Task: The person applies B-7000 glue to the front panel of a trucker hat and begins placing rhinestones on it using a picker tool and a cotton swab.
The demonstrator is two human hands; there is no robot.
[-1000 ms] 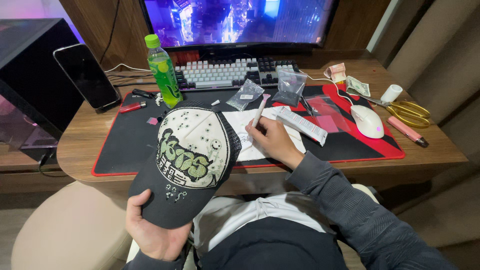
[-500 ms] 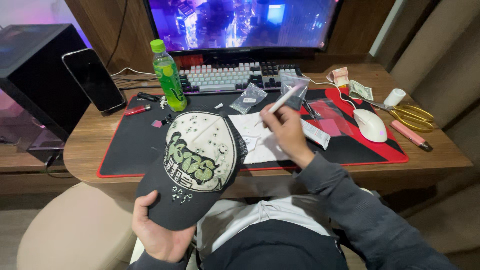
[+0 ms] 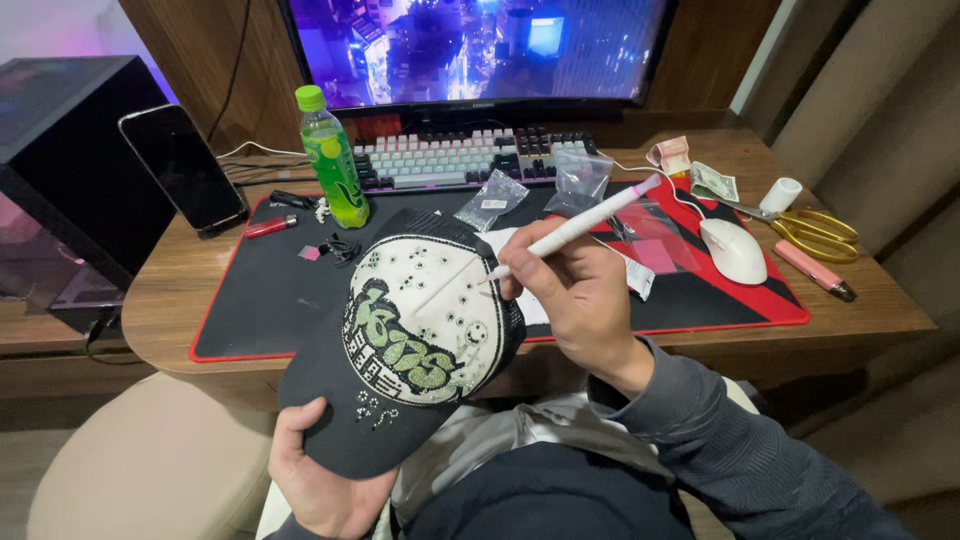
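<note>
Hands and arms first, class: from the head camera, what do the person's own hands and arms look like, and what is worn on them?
Both hands are bare, with no gloves, rings or watch visible. The right hand comes out of a long grey-blue sleeve with a ribbed cuff. The left hand shows only to the wrist at the picture's lower edge, so its sleeve cannot be seen.

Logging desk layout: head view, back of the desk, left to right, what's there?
Phone → green bottle → keyboard → folded banknotes → white roll → gold-handled scissors.
</note>
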